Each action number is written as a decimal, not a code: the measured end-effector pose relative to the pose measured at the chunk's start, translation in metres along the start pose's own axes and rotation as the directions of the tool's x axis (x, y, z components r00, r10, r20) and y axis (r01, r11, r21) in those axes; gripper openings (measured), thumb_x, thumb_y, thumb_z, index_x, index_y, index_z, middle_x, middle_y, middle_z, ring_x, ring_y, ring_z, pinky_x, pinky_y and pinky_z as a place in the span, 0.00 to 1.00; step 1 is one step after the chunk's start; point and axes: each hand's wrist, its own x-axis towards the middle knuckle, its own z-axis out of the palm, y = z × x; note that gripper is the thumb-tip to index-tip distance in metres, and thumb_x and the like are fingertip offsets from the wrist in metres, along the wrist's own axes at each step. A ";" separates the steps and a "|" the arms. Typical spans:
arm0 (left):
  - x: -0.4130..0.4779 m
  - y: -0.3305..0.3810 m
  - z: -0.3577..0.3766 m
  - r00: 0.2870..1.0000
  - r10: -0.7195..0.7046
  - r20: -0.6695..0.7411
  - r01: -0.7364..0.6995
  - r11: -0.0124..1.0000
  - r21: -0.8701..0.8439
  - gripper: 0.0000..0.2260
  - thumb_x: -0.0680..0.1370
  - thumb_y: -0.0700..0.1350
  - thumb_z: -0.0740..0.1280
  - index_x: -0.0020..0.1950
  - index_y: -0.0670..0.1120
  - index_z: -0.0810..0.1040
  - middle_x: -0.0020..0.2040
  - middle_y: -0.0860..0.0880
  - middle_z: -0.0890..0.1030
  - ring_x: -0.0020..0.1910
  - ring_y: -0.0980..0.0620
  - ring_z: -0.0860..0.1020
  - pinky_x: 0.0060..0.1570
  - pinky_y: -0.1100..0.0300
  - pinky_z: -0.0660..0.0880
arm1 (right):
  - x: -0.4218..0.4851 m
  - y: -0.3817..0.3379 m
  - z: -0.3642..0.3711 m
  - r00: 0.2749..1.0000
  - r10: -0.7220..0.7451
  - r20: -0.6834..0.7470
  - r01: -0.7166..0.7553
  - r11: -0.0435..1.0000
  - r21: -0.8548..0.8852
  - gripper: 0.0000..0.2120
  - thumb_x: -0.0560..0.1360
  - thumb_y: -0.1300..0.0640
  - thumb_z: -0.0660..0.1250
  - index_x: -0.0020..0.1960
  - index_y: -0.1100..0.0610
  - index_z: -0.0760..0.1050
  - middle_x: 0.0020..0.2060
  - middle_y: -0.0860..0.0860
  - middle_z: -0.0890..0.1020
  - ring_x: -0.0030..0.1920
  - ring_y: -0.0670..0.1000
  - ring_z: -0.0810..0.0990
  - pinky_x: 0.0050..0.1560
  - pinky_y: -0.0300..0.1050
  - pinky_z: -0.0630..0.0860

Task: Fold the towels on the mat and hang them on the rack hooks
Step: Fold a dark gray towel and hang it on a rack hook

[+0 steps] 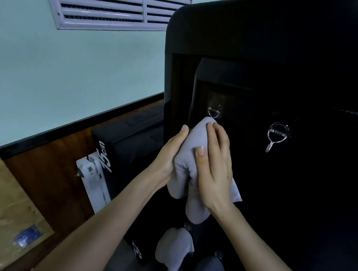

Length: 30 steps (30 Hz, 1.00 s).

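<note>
Closest to me, below my forearms, a second towel (pixel 173 250) lies bunched. Above it, both hands are clamped on the grey towel (pixel 191 141): my left hand (pixel 169 154) grips its left side and my right hand (pixel 214 171) wraps its right side. The towel's tip touches the left hook (pixel 214 112) on the black rack (pixel 269 45). The right hook (pixel 277 134) sits beside it, and a louvred vent (pixel 116 2) is on the wall beyond.

The towel (pixel 191 145), between both hands, touches the left hook (pixel 214 112); another hook (pixel 277 133) lies right.
</note>
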 end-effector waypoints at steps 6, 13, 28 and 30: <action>-0.021 0.000 0.006 0.988 0.141 -0.067 -0.140 0.990 0.021 0.21 0.82 0.52 0.50 0.62 0.40 0.74 0.52 0.42 0.82 0.50 0.51 0.81 0.48 0.63 0.78 | -0.006 0.003 -0.031 0.997 0.027 0.070 -0.038 0.986 0.165 0.29 0.76 0.40 0.52 0.71 0.56 0.68 0.71 0.46 0.66 0.69 0.36 0.64 0.66 0.30 0.62; -0.056 0.000 -0.015 0.719 0.692 -0.064 -0.457 0.541 0.706 0.09 0.77 0.52 0.58 0.49 0.53 0.78 0.50 0.53 0.78 0.51 0.61 0.75 0.51 0.70 0.68 | -0.044 0.008 -0.052 0.998 0.015 -0.056 -0.011 0.998 0.059 0.17 0.78 0.46 0.55 0.56 0.52 0.77 0.53 0.43 0.77 0.55 0.45 0.77 0.54 0.42 0.73; -0.147 -0.097 0.003 0.592 0.482 0.646 -0.804 0.312 0.506 0.14 0.77 0.45 0.59 0.39 0.43 0.80 0.38 0.53 0.78 0.39 0.51 0.75 0.42 0.51 0.70 | -0.274 0.000 -0.102 0.722 0.628 -0.292 -0.692 0.639 -0.336 0.05 0.76 0.53 0.67 0.44 0.52 0.80 0.38 0.46 0.81 0.40 0.47 0.79 0.43 0.42 0.73; -0.163 -0.127 0.018 0.587 0.365 0.723 -0.803 0.378 0.461 0.14 0.78 0.46 0.58 0.38 0.44 0.80 0.38 0.52 0.79 0.39 0.50 0.75 0.41 0.47 0.70 | -0.324 -0.013 -0.116 0.622 0.705 -0.341 -0.778 0.505 -0.373 0.05 0.76 0.53 0.67 0.44 0.53 0.80 0.39 0.48 0.81 0.39 0.47 0.77 0.43 0.43 0.72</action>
